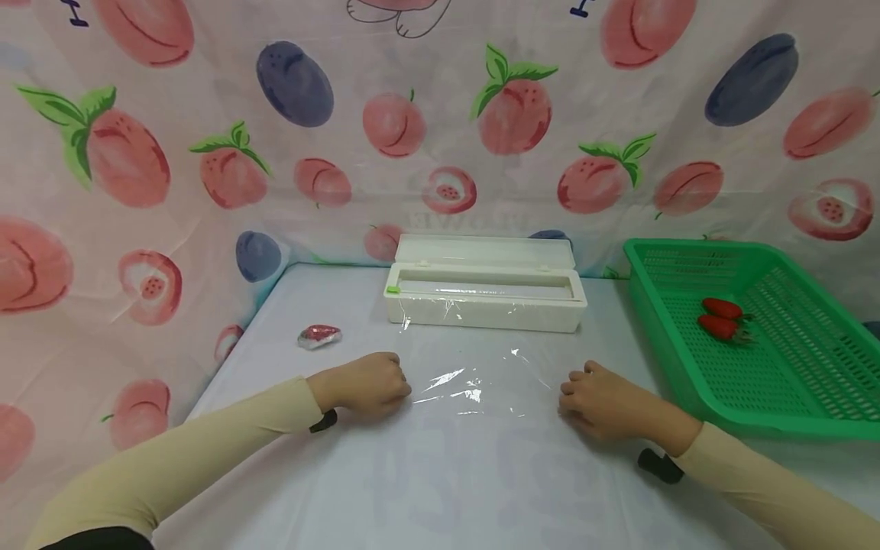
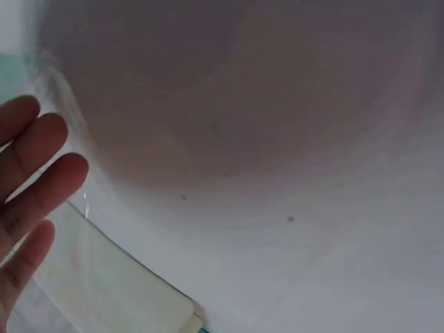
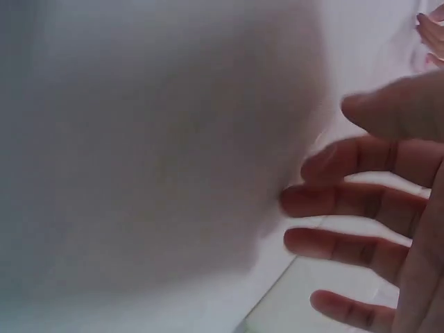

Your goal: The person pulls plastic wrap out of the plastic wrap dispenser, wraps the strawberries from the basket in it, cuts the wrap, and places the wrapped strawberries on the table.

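A clear sheet of plastic wrap (image 1: 474,386) stretches over the white table from a long white dispenser box (image 1: 481,312), catching light in creases. My left hand (image 1: 371,384) grips its near left part, knuckles up; in the left wrist view the film (image 2: 69,104) runs right at the fingertips and the thumb is out of sight. At the near right part my right hand (image 1: 608,401) pinches the wrap, its thumb (image 3: 395,107) lying along the index finger while the other fingers spread loosely. Left of the box lies a small red thing wrapped in film (image 1: 319,336).
The box's lid (image 1: 484,250) stands raised at the back, and a green tab (image 1: 393,289) sits on its left rim. A green perforated basket (image 1: 677,367) at the right holds two red pepper-like pieces (image 1: 720,327). Behind hangs a fruit-printed cloth (image 1: 440,153).
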`<state>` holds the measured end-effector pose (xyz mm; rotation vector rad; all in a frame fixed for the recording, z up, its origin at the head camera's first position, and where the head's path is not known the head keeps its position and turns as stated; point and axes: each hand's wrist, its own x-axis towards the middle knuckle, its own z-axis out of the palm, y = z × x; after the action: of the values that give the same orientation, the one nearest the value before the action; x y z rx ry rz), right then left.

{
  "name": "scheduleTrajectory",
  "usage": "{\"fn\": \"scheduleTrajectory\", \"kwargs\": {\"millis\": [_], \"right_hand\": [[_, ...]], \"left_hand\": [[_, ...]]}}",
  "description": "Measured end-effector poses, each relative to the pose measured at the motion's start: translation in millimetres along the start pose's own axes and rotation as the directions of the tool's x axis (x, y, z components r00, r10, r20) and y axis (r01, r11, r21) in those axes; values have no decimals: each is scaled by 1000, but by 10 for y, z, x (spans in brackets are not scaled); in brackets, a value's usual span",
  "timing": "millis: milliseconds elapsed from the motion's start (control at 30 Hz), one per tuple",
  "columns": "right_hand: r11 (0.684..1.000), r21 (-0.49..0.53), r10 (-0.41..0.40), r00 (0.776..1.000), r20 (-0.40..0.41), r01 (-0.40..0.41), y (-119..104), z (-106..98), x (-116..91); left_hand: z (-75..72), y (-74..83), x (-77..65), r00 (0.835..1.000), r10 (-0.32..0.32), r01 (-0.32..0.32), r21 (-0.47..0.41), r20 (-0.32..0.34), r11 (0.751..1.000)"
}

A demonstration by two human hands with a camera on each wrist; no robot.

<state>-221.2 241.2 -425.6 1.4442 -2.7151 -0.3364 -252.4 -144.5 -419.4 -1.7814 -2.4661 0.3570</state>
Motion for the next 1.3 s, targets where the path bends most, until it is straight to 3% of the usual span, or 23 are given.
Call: {"fn": "scheduleTrajectory", "kwargs": {"millis": [200, 467, 600, 667, 700, 867, 967, 1033, 1100, 1300], "right_hand": [[998, -51, 16, 989, -145, -23, -1, 9, 65], [999, -12, 42, 992, -118, -43, -28, 42, 116], [998, -26, 59, 988, -143, -63, -19, -56, 121], [995, -8, 99, 983, -152, -102, 3, -168, 113], [991, 20, 131, 979, -156, -129, 18, -239, 108], [943, 212, 297, 936, -190, -257, 142, -643, 44], [912, 296, 357, 906, -227, -284, 249, -856, -26], [893, 341, 387, 888, -249, -293, 341, -967, -90], [877, 376, 416, 867, -276, -301, 447, -1050, -166], [797, 482, 546, 776, -316, -365, 812, -1109, -431]], "left_hand": [[-8, -20, 78, 995, -73, 74, 10, -72, 997], [62, -15, 110, 996, -87, 87, -2, -20, 996], [2, -97, 112, 986, -163, 163, -27, -20, 986], [-67, -188, 99, 967, -249, 246, -43, -61, 968], [-107, -247, 88, 949, -304, 300, -52, -88, 953], [-287, -585, 39, 812, -544, 538, -93, -210, 838], [-295, -767, 47, 753, -624, 618, -102, -209, 779], [-268, -854, 65, 730, -658, 650, -113, -184, 752], [-227, -913, 85, 718, -677, 664, -130, -163, 736], [-81, -995, 106, 711, -677, 658, -159, -190, 736]]}}
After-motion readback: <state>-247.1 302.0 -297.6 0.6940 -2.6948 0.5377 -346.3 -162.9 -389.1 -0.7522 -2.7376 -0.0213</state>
